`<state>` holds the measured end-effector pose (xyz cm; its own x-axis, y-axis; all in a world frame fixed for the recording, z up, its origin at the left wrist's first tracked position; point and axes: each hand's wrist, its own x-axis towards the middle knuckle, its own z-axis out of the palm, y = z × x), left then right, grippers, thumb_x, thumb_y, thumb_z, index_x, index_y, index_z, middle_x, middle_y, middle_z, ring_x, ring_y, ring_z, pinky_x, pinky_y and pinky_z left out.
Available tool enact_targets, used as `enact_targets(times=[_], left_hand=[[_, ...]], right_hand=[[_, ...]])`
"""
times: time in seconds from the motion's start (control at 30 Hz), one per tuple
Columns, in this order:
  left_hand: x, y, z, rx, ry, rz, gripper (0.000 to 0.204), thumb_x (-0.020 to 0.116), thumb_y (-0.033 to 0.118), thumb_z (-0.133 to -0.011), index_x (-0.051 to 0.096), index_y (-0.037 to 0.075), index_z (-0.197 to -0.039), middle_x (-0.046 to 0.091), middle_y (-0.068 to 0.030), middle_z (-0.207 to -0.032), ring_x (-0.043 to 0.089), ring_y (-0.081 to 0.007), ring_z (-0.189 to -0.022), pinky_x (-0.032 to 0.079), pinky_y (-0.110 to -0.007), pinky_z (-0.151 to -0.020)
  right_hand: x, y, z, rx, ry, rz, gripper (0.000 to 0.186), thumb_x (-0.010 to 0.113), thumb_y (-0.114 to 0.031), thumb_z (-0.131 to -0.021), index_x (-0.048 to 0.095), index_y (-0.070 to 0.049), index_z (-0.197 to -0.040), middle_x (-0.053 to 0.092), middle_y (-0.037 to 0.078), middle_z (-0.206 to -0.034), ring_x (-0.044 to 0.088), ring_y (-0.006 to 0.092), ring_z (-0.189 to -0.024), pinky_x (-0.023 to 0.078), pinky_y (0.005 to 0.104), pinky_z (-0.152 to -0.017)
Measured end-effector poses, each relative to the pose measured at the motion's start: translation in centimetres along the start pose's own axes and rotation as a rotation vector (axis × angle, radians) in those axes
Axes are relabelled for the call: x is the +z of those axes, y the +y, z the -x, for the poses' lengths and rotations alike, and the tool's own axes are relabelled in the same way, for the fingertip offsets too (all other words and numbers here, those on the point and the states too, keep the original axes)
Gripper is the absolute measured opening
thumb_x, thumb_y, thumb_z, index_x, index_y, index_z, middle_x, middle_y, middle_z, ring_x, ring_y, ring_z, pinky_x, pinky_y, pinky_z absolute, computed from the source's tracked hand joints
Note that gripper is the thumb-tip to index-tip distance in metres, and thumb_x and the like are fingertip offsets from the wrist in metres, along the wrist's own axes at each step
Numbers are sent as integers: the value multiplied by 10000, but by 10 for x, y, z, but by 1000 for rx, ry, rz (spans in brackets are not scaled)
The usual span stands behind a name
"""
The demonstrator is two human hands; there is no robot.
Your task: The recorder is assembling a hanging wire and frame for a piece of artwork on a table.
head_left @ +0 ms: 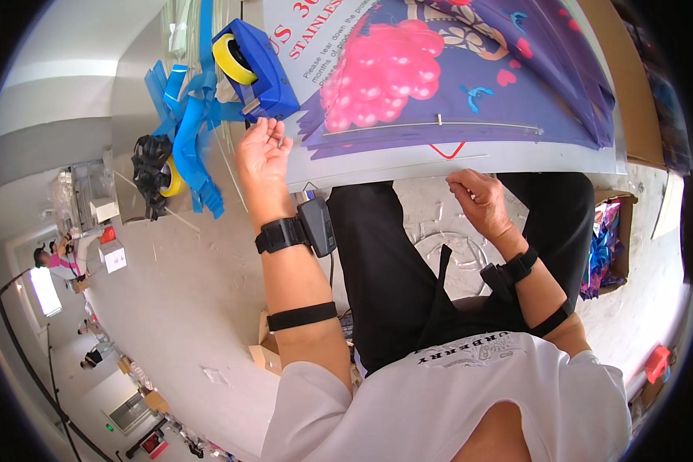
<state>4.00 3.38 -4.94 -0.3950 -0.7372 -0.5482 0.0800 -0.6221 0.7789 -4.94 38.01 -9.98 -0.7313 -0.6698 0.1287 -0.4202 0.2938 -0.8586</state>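
Observation:
My left hand (pixel 263 156) is palm up at the near end of a blue tape dispenser (pixel 276 83), its fingers curled by the cutting edge. Whether tape is between them is too small to see. A yellow-cored tape roll (pixel 229 60) sits in the dispenser. My right hand (pixel 483 203), fingers curled together, is just off the table's front edge; what it may hold is hidden. Between the hands, a purple printed plastic sheet (pixel 516 115) with pink balloons lies on the table (pixel 547 160). A thin pale rod (pixel 500 126) with a small clip rests across it, near a red V-shaped piece (pixel 447 152).
Blue strips (pixel 189 150) hang over the table's left corner, beside a black bundled object (pixel 152 173) and another yellow roll (pixel 173 179). A carton (pixel 614 246) of colourful packets stands on the floor at right. An opened box (pixel 265 350) lies near my left elbow.

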Motion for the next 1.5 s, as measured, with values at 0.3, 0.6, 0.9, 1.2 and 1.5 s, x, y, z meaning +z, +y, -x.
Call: enact_targets(times=[0.3,0.6,0.9,1.2,1.5], left_hand=[[7,-8,14,-28,72,-138,142,630,156,-850,557,45,-901,580,-48,-820,540,-167,-747,424,-370,-689],[38,46,19,573,207,-586,463,663,38,-737,527,-10,-1177,624,-114,-1017,573,-205,-966,411,-385,-854],[29,53,-6,407,164,-409,496,660,-41,-701,499,-33,-1171,576,-111,-994,573,-205,-884,451,-408,-779],[19,21,23,491,168,-300,473,655,-40,-736,477,11,-1171,547,-84,-945,546,-155,-807,438,-311,-654],[27,7,22,429,350,-229,276,689,-39,-723,540,53,-937,523,-14,-738,482,-96,-642,406,-265,-569]], right_hand=[[-3,-1,-3,9,8,4,76,615,-9,-782,619,-33,-854,635,123,-769,634,298,-692,496,339,-612],[-2,-3,0,24,1,-19,78,614,-9,-781,621,-34,-855,635,124,-770,633,303,-696,496,340,-608],[-2,-2,-1,-20,2,21,89,613,-5,-768,612,-44,-849,633,115,-762,635,296,-685,496,346,-600],[-2,2,1,-39,14,18,109,617,4,-758,608,-50,-852,630,110,-757,631,295,-682,492,346,-593],[-1,2,0,-57,11,20,111,615,6,-759,604,-54,-852,625,109,-752,627,297,-672,491,353,-591]])
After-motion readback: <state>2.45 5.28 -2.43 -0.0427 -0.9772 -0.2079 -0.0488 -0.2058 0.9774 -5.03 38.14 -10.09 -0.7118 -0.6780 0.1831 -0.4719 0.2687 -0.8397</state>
